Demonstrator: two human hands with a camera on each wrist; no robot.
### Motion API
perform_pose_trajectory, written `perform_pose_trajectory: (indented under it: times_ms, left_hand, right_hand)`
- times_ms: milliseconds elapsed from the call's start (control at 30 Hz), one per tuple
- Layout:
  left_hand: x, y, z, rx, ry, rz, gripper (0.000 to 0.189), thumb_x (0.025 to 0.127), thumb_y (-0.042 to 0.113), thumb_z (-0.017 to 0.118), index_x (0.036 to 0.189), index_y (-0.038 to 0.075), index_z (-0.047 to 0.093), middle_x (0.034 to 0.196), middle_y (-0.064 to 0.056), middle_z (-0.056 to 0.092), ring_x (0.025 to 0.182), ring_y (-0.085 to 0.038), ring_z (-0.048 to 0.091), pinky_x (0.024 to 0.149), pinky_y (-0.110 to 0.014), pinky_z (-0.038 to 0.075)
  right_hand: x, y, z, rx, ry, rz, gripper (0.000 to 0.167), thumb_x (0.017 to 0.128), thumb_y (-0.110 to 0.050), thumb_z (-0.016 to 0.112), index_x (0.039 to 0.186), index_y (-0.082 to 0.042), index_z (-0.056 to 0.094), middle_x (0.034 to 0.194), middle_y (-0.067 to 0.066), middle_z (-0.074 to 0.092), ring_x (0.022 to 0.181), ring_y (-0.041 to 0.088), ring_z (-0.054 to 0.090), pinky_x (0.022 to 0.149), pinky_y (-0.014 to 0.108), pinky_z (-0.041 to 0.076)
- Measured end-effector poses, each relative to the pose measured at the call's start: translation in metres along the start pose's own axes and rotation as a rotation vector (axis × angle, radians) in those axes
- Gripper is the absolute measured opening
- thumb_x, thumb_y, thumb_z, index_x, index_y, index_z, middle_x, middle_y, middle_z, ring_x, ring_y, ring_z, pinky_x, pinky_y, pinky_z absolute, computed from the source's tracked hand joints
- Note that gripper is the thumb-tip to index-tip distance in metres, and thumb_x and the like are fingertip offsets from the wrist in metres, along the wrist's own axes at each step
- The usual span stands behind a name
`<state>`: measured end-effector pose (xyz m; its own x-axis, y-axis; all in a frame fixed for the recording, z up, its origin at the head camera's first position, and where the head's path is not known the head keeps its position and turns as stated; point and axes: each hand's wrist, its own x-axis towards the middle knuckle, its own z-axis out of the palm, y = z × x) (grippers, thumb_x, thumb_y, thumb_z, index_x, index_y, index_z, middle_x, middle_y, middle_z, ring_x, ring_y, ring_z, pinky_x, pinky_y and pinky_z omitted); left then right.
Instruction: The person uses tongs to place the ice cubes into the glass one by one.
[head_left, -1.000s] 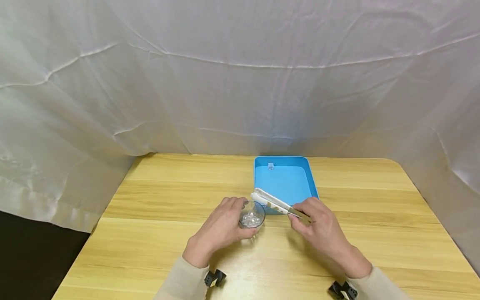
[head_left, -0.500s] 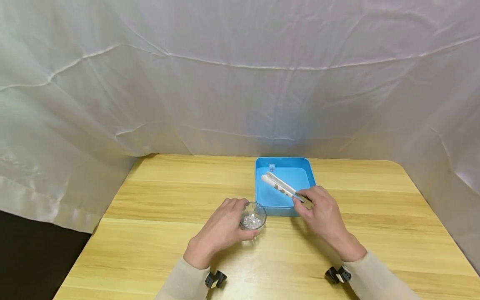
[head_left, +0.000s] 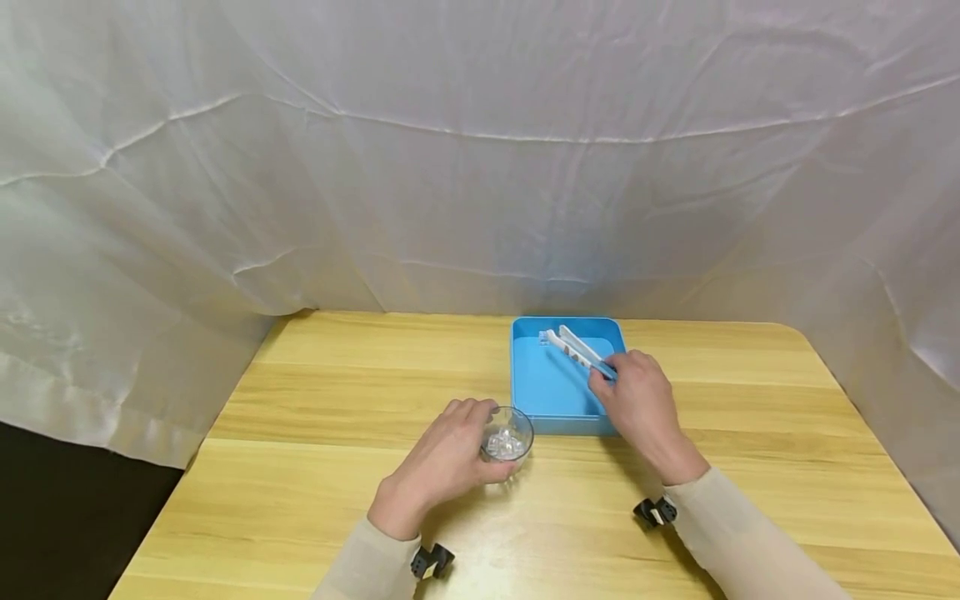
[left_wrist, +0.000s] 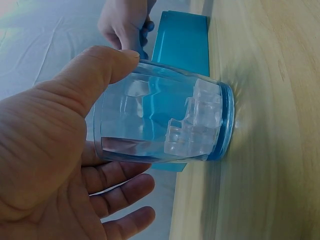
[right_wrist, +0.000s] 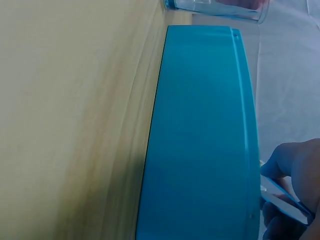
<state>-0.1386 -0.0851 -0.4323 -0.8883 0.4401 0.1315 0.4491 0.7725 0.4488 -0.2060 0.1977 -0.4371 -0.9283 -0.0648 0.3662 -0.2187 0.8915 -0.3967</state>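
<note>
My left hand [head_left: 442,458] holds a clear drinking glass [left_wrist: 160,110] upright on the table, thumb on one side and fingers round the other. Several clear ice-like cubes [left_wrist: 200,125] are piled at the bottom of the glass. With thumb and fingers my right hand [head_left: 640,408] grips a pair of white-tipped tongs [head_left: 581,350] with brown spots. The tongs reach over the blue tray [head_left: 536,392], their tips parted beside a single clear cube [head_left: 543,337] in its far left corner. In the right wrist view the tray's side wall [right_wrist: 200,135] hides the tong tips.
The wooden table [head_left: 337,383] stretches out on both sides of the tray. A pale grey curtain [head_left: 480,183] hangs behind the table's far edge and along its sides. The glass stands just in front of the tray's near left corner.
My right hand has moved forward, carrying the tongs from beside the glass to the far left part of the tray. The tong tips have spread apart. My left hand and the glass stay put.
</note>
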Motion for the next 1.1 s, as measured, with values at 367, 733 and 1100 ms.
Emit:
perform_pose_trajectory:
  times_ms: [367, 733, 1100]
  left_hand:
    - [0.001, 0.001, 0.002, 0.004, -0.008, 0.001, 0.083, 0.084, 0.048, 0.087, 0.146, 0.002, 0.055, 0.133, -0.011, 0.066, 0.121, -0.025, 0.06, 0.107, -0.044, 0.053]
    - [0.001, 0.001, 0.001, 0.005, -0.006, -0.008, 0.083, 0.084, 0.049, 0.086, 0.146, 0.003, 0.056, 0.134, -0.01, 0.066, 0.122, -0.025, 0.06, 0.108, -0.045, 0.052]
    - [0.001, 0.0, 0.002, 0.012, -0.015, -0.022, 0.083, 0.084, 0.051, 0.085, 0.146, 0.005, 0.055, 0.135, -0.009, 0.066, 0.122, -0.025, 0.06, 0.108, -0.045, 0.052]
  right_hand:
    - [0.01, -0.003, 0.014, -0.061, -0.096, 0.021, 0.031, 0.098, -0.023, 0.068, 0.099, 0.008, 0.072, 0.077, 0.012, 0.056, 0.07, 0.026, 0.05, 0.057, 0.032, 0.04]
    - [0.017, -0.006, 0.021, -0.11, -0.104, -0.022, 0.029, 0.098, -0.024, 0.069, 0.079, -0.002, 0.065, 0.07, 0.008, 0.051, 0.065, 0.025, 0.047, 0.057, 0.033, 0.037]
    - [0.021, -0.007, 0.026, -0.155, -0.109, -0.033, 0.029, 0.099, -0.022, 0.068, 0.08, -0.001, 0.066, 0.071, 0.008, 0.053, 0.068, 0.027, 0.049, 0.059, 0.035, 0.039]
